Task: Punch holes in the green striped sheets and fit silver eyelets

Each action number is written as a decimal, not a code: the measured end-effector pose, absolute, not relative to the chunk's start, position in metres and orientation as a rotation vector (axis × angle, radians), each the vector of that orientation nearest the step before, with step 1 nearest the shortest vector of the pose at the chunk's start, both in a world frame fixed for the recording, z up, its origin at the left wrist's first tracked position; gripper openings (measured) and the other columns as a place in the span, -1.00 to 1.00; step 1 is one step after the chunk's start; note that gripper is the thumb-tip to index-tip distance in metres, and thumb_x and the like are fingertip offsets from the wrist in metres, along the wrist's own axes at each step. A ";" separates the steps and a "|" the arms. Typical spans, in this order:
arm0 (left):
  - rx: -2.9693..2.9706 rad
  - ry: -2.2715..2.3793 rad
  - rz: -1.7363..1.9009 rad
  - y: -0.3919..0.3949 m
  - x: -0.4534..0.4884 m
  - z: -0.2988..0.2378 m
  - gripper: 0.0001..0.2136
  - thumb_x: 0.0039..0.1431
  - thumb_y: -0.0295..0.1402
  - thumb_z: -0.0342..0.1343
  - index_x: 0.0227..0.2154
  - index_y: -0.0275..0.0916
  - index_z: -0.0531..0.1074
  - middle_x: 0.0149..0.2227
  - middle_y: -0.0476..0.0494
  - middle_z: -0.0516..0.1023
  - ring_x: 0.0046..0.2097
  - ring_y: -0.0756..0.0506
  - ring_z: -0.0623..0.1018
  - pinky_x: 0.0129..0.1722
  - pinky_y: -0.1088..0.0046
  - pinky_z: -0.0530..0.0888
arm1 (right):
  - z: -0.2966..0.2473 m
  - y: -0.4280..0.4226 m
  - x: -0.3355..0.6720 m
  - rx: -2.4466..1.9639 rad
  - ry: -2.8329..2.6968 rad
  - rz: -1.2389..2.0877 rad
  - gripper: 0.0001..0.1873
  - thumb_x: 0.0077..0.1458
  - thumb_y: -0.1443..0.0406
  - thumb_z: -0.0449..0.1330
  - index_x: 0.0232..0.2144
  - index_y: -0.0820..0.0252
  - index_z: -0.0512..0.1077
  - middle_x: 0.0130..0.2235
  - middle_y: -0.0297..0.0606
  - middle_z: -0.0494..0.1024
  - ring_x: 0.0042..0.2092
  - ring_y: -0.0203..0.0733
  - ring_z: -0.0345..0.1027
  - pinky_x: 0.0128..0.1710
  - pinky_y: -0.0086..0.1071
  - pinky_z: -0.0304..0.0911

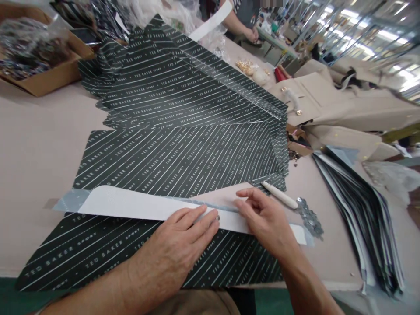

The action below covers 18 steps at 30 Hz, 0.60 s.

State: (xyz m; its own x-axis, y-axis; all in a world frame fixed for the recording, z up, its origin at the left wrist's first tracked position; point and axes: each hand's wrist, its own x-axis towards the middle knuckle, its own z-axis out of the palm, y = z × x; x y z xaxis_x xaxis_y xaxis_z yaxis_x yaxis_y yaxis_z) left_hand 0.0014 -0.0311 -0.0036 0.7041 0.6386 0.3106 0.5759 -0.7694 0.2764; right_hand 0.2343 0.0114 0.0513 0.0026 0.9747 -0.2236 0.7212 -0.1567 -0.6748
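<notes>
A long white strip (131, 203) with a bluish-grey backing lies across dark lining fabric (183, 162) printed with white stripes and lettering. My left hand (187, 236) rests on the strip with its fingers laid flat, pressing it down. By its fingertips a small round metal piece (218, 217) shows. Just to the right, my right hand (262, 214) is over the strip, thumb and forefinger curved with a gap between their tips; its other fingers are partly hidden. Beyond it lie a white pen-like tool (278, 194) and a pile of flat metal discs (309, 218).
A stack of dark and white strips (364, 218) lies on the right of the table (29, 144). Beige bag pieces (328, 96) are heaped behind it. A cardboard box (49, 83) with plastic-wrapped items stands back left. Another person's hands (252, 34) show at the far side.
</notes>
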 end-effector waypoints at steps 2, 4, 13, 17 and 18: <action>2.758 0.992 0.586 -0.031 0.001 -0.005 -0.58 0.47 -0.41 -0.32 0.24 -0.28 0.28 0.30 -0.06 0.31 0.31 -0.15 0.24 0.25 0.25 0.20 | 0.052 0.022 0.264 -1.979 -1.846 0.418 -0.70 0.22 0.11 0.12 -0.18 0.18 0.51 -0.37 -0.24 0.54 -0.33 -0.12 0.46 -0.24 -0.21 0.40; 2.760 1.004 0.599 -0.031 0.001 -0.005 -0.60 0.46 -0.42 -0.27 0.22 -0.26 0.30 0.28 -0.02 0.34 0.29 -0.14 0.26 0.24 0.27 0.22 | 0.046 0.031 0.296 -2.018 -1.941 0.080 -0.63 0.21 0.10 0.11 -0.12 0.22 0.53 -0.12 -0.02 0.59 -0.06 0.06 0.47 0.02 -0.03 0.35; 2.835 1.039 0.633 -0.023 0.009 0.010 -0.66 0.39 -0.53 -0.17 0.06 -0.28 0.44 0.10 -0.05 0.51 0.11 -0.12 0.44 0.05 0.32 0.37 | 0.037 0.022 0.331 -1.963 -1.623 0.109 -0.63 0.21 0.02 0.16 -0.15 0.18 0.45 -0.23 -0.10 0.61 -0.20 0.01 0.49 -0.07 -0.01 0.35; 2.863 1.036 0.625 -0.023 0.011 0.014 -0.65 0.41 -0.52 -0.22 0.04 -0.30 0.45 0.08 -0.07 0.53 0.09 -0.13 0.46 0.03 0.32 0.37 | 0.066 0.008 0.296 -1.301 -0.882 0.357 -0.74 0.15 0.16 0.26 -0.13 0.10 0.40 -0.24 -0.30 0.52 -0.20 -0.14 0.47 -0.03 -0.07 0.37; 2.858 1.037 0.635 -0.023 0.010 0.013 -0.65 0.42 -0.51 -0.22 0.04 -0.30 0.44 0.09 -0.07 0.52 0.10 -0.13 0.46 0.04 0.32 0.36 | 0.070 0.004 0.286 -1.165 -0.762 0.490 -0.78 0.14 0.19 0.26 -0.17 0.10 0.42 -0.28 -0.33 0.48 -0.24 -0.18 0.45 -0.06 -0.11 0.38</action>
